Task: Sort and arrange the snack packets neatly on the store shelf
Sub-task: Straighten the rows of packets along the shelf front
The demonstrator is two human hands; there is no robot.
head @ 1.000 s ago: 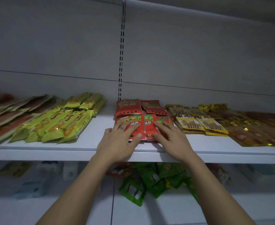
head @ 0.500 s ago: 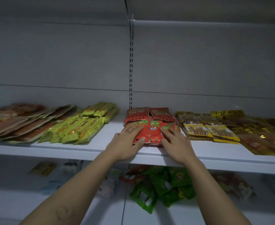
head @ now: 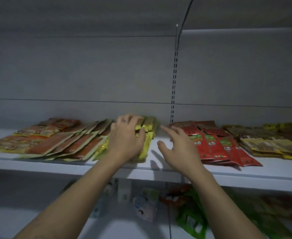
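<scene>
Left grip: left hand (head: 127, 138) laid over the yellow-green packets (head: 148, 133), fingers bent round the far end, thumb pressed on the right side; holding the pile.
Right grip: right hand (head: 178, 147) spread and relaxed, holding nothing, over a bare strip of shelf (head: 159, 171).
Landmark: slotted upright (head: 174, 80) on the back wall.
Yellow-green packets: just left of the upright, partly hidden under the left hand, a little blurred.
Red packets (head: 216, 144): just right of the upright, overlapping in a fan, near the right hand; touching or not, cannot tell.
Orange packets (head: 72, 144): further left of the upright, overlapping, beside the yellow-green pile.
Yellow packets (head: 269, 145): well right of the upright, beyond the red ones.
Step in hand: probably squaring the yellow-green pile, with the red group apparently already in place.
Next move: likely bringing the right hand to the pile's free side, pressing from both sides to make the edges even, keeping the gap below the upright.
</scene>
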